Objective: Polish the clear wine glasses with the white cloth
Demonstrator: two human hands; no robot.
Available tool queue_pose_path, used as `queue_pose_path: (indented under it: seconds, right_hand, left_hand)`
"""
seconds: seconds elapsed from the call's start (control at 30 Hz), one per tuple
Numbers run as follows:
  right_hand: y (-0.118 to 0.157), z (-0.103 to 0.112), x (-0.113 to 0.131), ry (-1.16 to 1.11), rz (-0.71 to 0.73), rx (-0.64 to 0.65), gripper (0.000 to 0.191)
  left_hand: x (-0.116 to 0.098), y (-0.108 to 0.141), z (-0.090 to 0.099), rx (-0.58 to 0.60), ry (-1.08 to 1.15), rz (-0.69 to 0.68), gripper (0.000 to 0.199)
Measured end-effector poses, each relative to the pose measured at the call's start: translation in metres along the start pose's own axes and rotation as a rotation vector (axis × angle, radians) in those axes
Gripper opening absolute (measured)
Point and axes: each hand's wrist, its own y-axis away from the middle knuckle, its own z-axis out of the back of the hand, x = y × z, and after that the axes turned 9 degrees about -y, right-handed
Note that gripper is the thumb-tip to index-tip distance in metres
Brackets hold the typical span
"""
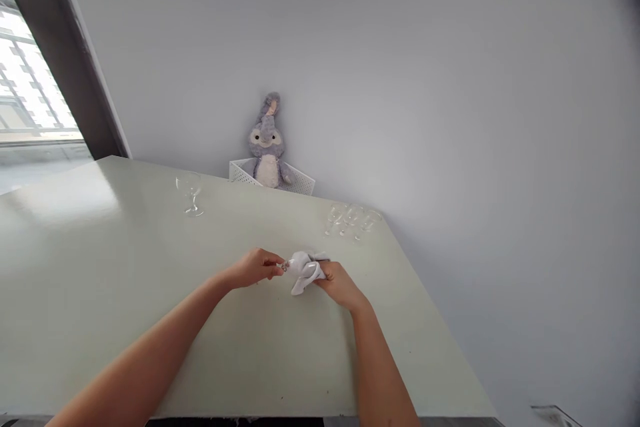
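Above the middle of the table, my left hand (258,267) is closed, its fingertips pinching the stem end of a small clear glass (285,266). A white cloth (303,269) covers most of that glass, so its bowl is largely hidden. My right hand (340,283) grips the cloth from the other side, with its fingers partly tucked into the folds. One loose end of the cloth hangs down between the hands.
A stemmed glass (191,193) stands at the back left of the pale table (240,353). Several clear stemmed glasses (351,217) are grouped near the right back corner. Behind the table's back edge, a grey plush toy (267,143) sits in a white perforated basket (301,181) against the wall.
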Motion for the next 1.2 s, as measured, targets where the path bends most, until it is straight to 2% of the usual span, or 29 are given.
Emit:
queue_pose_path:
  seconds: [0.07, 0.13, 0.23, 0.3, 0.37, 0.43, 0.5, 0.6, 0.7, 0.8, 0.9, 1.0, 1.1, 1.2]
  right_hand:
    - [0.0, 0.007, -0.005, -0.019, 0.012, -0.084, 0.015]
    - [0.0, 0.014, -0.011, -0.023, -0.004, -0.221, 0.02]
    - [0.0, 0.02, -0.017, 0.086, 0.021, -0.477, 0.025]
    - [-0.002, 0.013, -0.015, 0.259, 0.142, -0.544, 0.03]
    - [-0.003, -0.001, -0.009, 0.462, 0.29, -0.452, 0.037]
    - [-0.006, -0.021, -0.003, 0.634, 0.386, -0.296, 0.043]
    - [-0.009, -0.039, -0.001, 0.744, 0.41, -0.206, 0.042]
    - [-0.013, -0.05, -0.005, 0.747, 0.328, -0.244, 0.032]
    - [-0.015, -0.037, -0.015, 0.444, 0.16, -0.336, 0.025]
    - [-0.016, -0.018, -0.028, -0.148, -0.057, -0.395, 0.025]
    - [-0.02, -0.014, -0.036, -0.793, -0.226, -0.501, 0.024]
    - [-0.025, -0.03, -0.034, -1.236, -0.281, -0.576, 0.024]
    - [-0.029, -0.053, -0.025, -1.378, -0.179, -0.577, 0.032]
    - [-0.029, -0.071, -0.018, -1.319, -0.054, -0.531, 0.034]
  left_hand:
    - [-0.001, 0.001, 0.006, 0.014, 0.025, 0.052, 0.033]
    - [0.001, 0.001, 0.013, -0.029, -0.005, 0.107, 0.036]
    - [0.007, -0.002, 0.023, -0.179, -0.113, 0.237, 0.042]
    - [0.011, -0.004, 0.026, -0.276, -0.187, 0.322, 0.043]
    - [0.013, -0.005, 0.023, -0.335, -0.259, 0.357, 0.041]
    - [0.011, -0.006, 0.013, -0.352, -0.362, 0.304, 0.035]
    - [0.008, -0.005, -0.002, -0.333, -0.527, 0.169, 0.027]
    - [0.002, -0.003, -0.025, -0.291, -0.805, -0.135, 0.027]
    - [-0.002, 0.0, -0.037, -0.285, -0.948, -0.385, 0.024]
    - [-0.004, 0.001, -0.039, -0.323, -0.937, -0.468, 0.025]
    - [-0.004, 0.0, -0.044, -0.412, -0.809, -0.37, 0.026]
    - [-0.005, -0.001, -0.051, -0.514, -0.63, -0.186, 0.028]
    - [-0.005, -0.003, -0.057, -0.561, -0.506, -0.097, 0.03]
    - [-0.005, -0.005, -0.062, -0.632, -0.424, -0.086, 0.031]
